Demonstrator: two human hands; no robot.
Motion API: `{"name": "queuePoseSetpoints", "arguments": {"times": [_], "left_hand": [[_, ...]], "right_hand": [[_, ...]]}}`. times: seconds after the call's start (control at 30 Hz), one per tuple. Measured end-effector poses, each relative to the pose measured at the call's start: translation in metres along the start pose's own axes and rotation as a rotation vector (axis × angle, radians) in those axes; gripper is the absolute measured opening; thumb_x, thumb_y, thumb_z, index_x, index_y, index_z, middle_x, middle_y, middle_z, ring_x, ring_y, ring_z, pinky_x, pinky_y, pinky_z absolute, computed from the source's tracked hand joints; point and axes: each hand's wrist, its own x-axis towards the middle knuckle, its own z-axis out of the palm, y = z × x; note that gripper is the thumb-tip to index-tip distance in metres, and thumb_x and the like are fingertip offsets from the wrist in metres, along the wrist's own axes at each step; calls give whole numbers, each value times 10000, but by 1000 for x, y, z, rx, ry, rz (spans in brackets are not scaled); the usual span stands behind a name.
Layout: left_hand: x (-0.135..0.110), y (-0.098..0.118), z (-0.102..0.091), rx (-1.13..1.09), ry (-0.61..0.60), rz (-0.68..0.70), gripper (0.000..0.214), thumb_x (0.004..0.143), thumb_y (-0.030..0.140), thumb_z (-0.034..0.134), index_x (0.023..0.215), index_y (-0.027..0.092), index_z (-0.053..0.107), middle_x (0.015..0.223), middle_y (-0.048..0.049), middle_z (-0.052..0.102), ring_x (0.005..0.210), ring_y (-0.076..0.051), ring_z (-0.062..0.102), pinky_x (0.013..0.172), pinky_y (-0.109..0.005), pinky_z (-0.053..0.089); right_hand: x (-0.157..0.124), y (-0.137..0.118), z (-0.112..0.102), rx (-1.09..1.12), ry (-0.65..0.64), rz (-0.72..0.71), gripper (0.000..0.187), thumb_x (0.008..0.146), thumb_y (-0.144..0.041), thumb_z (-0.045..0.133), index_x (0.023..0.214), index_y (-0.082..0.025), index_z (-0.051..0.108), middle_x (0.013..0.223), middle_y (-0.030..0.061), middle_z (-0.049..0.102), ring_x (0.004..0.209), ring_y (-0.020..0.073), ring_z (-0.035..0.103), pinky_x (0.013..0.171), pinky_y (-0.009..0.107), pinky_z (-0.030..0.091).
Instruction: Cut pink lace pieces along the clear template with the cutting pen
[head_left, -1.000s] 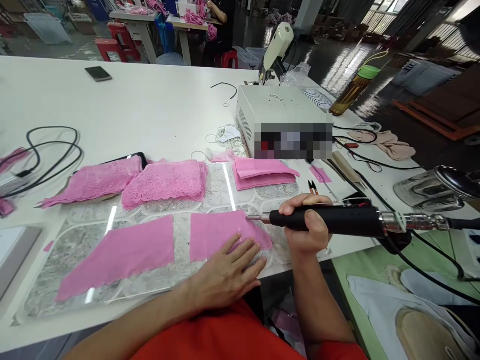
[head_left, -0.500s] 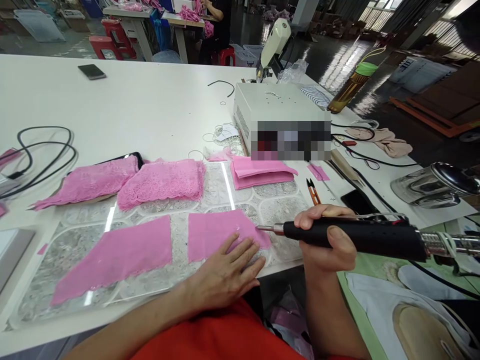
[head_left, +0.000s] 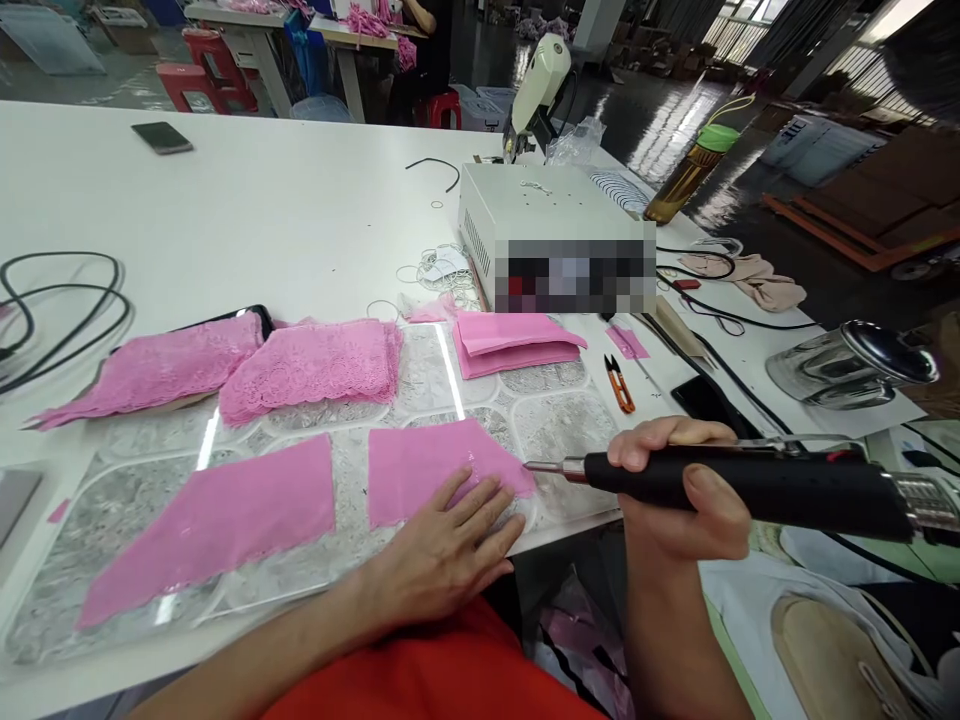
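My left hand (head_left: 442,545) lies flat, fingers spread, on a pink fabric piece (head_left: 420,465) that rests on a clear patterned plate (head_left: 555,420) at the table's near edge. My right hand (head_left: 686,500) grips a black-handled hot cutting tool (head_left: 750,485). Its metal tip (head_left: 544,467) points left and sits just off the fabric's right corner. A larger pink fabric piece (head_left: 225,520) lies to the left on the same plate.
Two pink lace stacks (head_left: 300,365) and a folded pink stack (head_left: 514,343) lie behind. A white control box (head_left: 540,215), orange snips (head_left: 619,385), a phone (head_left: 705,400), cables (head_left: 60,310), a metal holder (head_left: 847,365) and a bottle (head_left: 686,175) stand around. A person works at a far table.
My right hand has drawn the tool rightward and down, so its tip has left the fabric's upper edge and sits past its right corner. My left hand stays pressed on the fabric.
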Motion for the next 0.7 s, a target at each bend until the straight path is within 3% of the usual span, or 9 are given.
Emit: {"name": "queuePoseSetpoints", "arguments": {"times": [0.7], "left_hand": [[3,1,-2,-7,-82,54,381,997,393,458,1299,179,549,1368,-103,568,1295,-264,500,1119,-475,341]], "right_hand": [[-4,0,-8,-8,-1,14,152,669,-284,628,785,-191,593,677,-13,583,489,113,534,452,294,486]]}}
